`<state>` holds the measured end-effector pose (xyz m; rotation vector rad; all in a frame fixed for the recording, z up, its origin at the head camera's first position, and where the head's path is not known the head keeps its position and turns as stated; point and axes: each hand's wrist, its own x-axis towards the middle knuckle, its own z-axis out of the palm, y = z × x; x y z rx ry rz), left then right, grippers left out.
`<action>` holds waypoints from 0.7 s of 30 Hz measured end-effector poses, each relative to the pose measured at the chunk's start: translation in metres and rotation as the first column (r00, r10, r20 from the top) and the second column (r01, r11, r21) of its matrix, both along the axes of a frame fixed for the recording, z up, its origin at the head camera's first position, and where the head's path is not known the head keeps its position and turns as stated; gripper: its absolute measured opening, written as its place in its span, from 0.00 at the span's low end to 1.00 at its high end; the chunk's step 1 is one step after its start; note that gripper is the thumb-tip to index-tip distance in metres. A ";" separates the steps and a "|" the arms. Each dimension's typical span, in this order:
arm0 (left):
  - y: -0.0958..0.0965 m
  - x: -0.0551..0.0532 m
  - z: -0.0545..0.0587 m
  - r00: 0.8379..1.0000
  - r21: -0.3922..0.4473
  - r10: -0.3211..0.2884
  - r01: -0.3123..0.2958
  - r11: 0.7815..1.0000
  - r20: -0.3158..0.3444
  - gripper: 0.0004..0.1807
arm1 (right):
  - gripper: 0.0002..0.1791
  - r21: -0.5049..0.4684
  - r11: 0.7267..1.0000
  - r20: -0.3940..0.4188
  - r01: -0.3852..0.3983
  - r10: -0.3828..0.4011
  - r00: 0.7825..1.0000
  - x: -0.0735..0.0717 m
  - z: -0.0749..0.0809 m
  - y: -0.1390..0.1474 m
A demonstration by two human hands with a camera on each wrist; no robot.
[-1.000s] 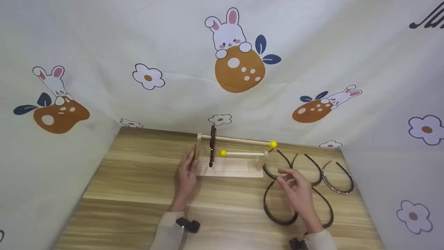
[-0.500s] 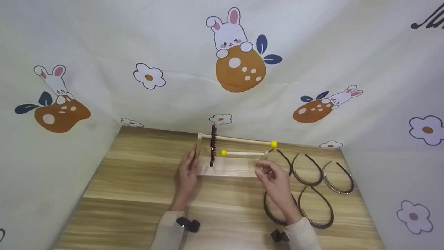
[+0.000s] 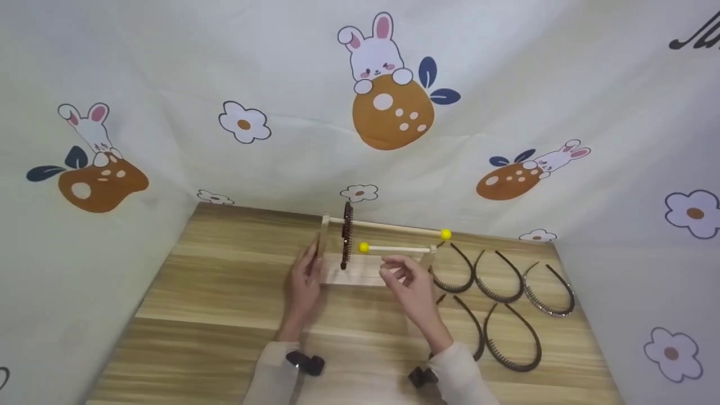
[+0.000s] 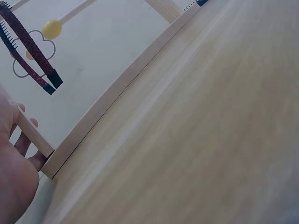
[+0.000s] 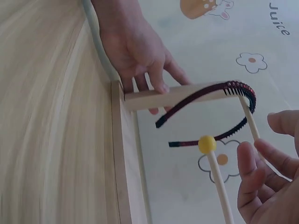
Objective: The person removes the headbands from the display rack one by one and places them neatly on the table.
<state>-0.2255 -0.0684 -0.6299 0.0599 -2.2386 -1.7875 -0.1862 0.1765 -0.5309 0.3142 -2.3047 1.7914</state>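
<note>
A wooden stand (image 3: pixel 360 275) has two uprights and two horizontal rods tipped with yellow balls. On its longer, upper rod hangs a dark red, toothed headband (image 3: pixel 346 236), near the left upright; its open ends point down. My left hand (image 3: pixel 305 284) grips that left upright, thumb and fingers on opposite sides, as the right wrist view shows. In front of the stand's right half, my right hand (image 3: pixel 413 287) has loosely bent fingers and nothing between them. From the right wrist view, its fingertips (image 5: pixel 245 154) are near the rods, to the right of the headband.
Several dark toothed headbands lie on the wood-grain table (image 3: pixel 214 304) at the right, among them a glittery headband (image 3: pixel 554 311) and a plain black headband (image 3: pixel 512 367). A pale printed curtain (image 3: pixel 281 169) rises behind the table and along both sides.
My right hand has moved left from above the loose headbands, past the right upright, to the front of the stand. The left hand and the hanging headband stay in place.
</note>
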 end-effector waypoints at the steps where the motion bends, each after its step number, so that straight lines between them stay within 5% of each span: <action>1: 0.000 0.000 0.000 1.000 0.001 -0.003 0.003 1.000 0.002 0.27 | 0.13 -0.016 1.000 0.011 0.000 0.000 1.000 -0.001 0.001 -0.003; 21: 0.002 -0.003 0.001 0.992 -0.044 0.021 -0.027 0.999 -0.125 0.26 | 0.19 -0.150 0.988 0.059 -0.027 0.036 0.998 -0.022 0.015 -0.061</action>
